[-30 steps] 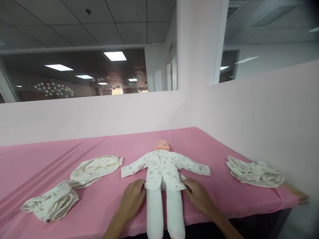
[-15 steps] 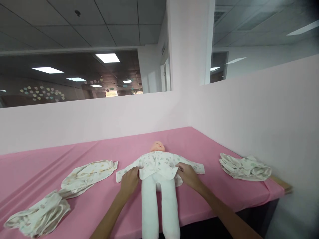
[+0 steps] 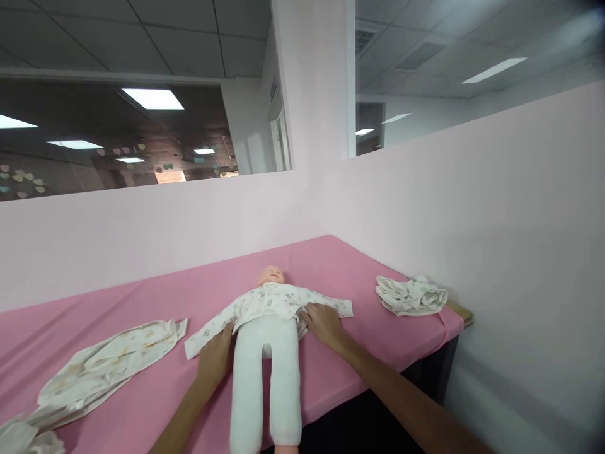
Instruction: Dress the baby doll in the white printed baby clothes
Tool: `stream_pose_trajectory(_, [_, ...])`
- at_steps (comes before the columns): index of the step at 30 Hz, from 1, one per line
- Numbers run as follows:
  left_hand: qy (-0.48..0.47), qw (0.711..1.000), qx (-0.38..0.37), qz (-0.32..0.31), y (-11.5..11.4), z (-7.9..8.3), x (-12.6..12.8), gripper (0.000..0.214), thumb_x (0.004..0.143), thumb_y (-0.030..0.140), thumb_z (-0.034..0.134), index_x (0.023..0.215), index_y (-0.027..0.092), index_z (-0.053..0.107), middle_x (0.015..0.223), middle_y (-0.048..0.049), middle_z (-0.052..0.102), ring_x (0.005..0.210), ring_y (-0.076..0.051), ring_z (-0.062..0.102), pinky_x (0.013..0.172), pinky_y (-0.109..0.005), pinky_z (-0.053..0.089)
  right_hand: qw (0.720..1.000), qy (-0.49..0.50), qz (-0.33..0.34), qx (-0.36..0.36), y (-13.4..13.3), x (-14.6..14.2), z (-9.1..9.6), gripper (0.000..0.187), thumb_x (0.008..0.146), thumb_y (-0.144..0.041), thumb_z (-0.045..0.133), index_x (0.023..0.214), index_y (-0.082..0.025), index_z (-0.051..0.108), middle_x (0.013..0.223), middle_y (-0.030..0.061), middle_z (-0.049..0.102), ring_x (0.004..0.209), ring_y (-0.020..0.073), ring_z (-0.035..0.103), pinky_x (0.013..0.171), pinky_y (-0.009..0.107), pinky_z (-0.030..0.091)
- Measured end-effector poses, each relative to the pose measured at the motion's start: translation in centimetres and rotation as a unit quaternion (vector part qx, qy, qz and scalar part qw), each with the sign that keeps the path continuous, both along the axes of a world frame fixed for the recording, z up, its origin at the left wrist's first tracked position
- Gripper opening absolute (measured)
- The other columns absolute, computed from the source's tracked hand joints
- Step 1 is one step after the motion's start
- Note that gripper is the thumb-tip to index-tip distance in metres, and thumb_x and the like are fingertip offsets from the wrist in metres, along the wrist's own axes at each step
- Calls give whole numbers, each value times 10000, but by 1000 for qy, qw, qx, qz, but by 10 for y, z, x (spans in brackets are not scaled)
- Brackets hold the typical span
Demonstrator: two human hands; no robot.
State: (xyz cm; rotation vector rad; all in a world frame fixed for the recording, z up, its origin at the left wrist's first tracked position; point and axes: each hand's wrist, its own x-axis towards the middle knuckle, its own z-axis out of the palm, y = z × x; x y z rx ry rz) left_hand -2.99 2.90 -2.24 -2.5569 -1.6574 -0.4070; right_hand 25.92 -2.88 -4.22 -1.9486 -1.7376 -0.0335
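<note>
- Head view: the right hand (image 3: 324, 325) has thumb and fingers drawn together, apparently pinching the lower side edge of the printed top (image 3: 269, 302).
- The left hand (image 3: 215, 359) rests against the top's opposite side, fingers curled; their tips are hidden, so I cannot tell whether they grip cloth.
- The top should handle as light, limp cotton, hard to damage but quick to crease; its hem corners and side edges look the best places to hold.
- The doll (image 3: 271, 275) beneath seems soft-bodied, with a firmer head, and probably light enough to shift if the cloth is tugged.
- The top is white with small scattered prints, its long sleeves spread wide, its hem gathered up at the waist; below it run plain white, padded-looking legs.
- The doll lies face up between the hands on the pink cover (image 3: 359, 372), legs towards the near edge.
- A folded garment (image 3: 411, 296) sits well to the right.
</note>
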Motion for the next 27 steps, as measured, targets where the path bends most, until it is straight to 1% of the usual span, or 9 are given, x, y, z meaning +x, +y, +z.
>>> stream_pose_trajectory(2, [-42, 999, -25, -1, -2, 0, -2, 346, 853, 162, 354, 1167, 175, 498, 937, -90, 681, 822, -260, 615, 641, -314, 376, 999, 0, 37, -5, -10, 6, -3, 316, 947, -358, 407, 788, -161, 597, 864, 87, 661, 764, 191, 581, 607, 278, 275])
stream_pose_trajectory(5, [-120, 990, -78, -15, -4, 4, -1, 266, 835, 216, 373, 1002, 174, 576, 863, -88, 687, 758, -245, 613, 649, -319, 410, 995, 10, 102, -8, -20, 13, -4, 249, 870, -382, 548, 739, -171, 564, 823, 30, 629, 737, 152, 544, 598, 249, 283])
stream_pose_trajectory(8, [-189, 973, -115, -72, -5, 7, 0, 275, 814, 285, 407, 945, 182, 625, 905, -99, 697, 852, -272, 621, 753, -366, 463, 988, 19, 152, -11, -21, 15, -3, 227, 815, -325, 612, 679, -170, 517, 716, -22, 582, 644, 108, 480, 556, 220, 267])
stream_pose_trajectory(11, [-213, 965, -115, -98, -6, 8, -2, 297, 802, 318, 417, 948, 191, 642, 951, -105, 698, 935, -305, 611, 821, -417, 475, 985, 18, 172, -8, -16, 10, -3, 179, 832, -235, 560, 672, -168, 515, 661, -37, 553, 575, 91, 437, 520, 213, 240])
stream_pose_trajectory(13, [-197, 971, -97, -98, -7, 6, -3, 285, 801, 296, 417, 954, 194, 635, 982, -112, 694, 960, -310, 605, 829, -421, 473, 987, -23, 157, 4, -12, 6, -3, 154, 848, -177, 505, 699, -169, 544, 691, -21, 587, 600, 106, 479, 546, 219, 271])
stream_pose_trajectory(16, [-136, 985, -48, -90, -6, 2, -3, 237, 821, 218, 385, 928, 199, 596, 995, -106, 682, 917, -277, 602, 790, -385, 463, 988, -103, 115, 23, -4, 0, -1, 169, 830, -79, 454, 802, -159, 600, 825, 45, 661, 762, 174, 572, 680, 264, 342])
stream_pose_trajectory(20, [-45, 999, 5, -26, 0, -1, 3, 167, 834, 137, 350, 846, 191, 507, 869, -95, 652, 750, -242, 568, 660, -334, 386, 986, -141, 81, 28, 10, 0, 4, 268, 796, 3, 430, 926, -136, 619, 950, 115, 675, 919, 229, 582, 803, 316, 343])
stream_pose_trajectory(22, [-44, 999, 8, -5, 6, -2, 7, 159, 836, 115, 356, 855, 185, 498, 839, -94, 638, 736, -242, 564, 642, -320, 349, 986, -152, 62, 29, 18, 4, 5, 284, 797, 14, 430, 950, -132, 620, 964, 121, 675, 942, 237, 576, 821, 325, 337])
stream_pose_trajectory(27, [-115, 993, -12, -4, 25, 3, 12, 233, 835, 93, 364, 959, 188, 538, 840, -75, 643, 793, -245, 580, 662, -305, 334, 988, -151, 5, 35, 32, 14, 1, 268, 882, -31, 387, 958, -122, 628, 974, 129, 674, 949, 249, 570, 825, 345, 326])
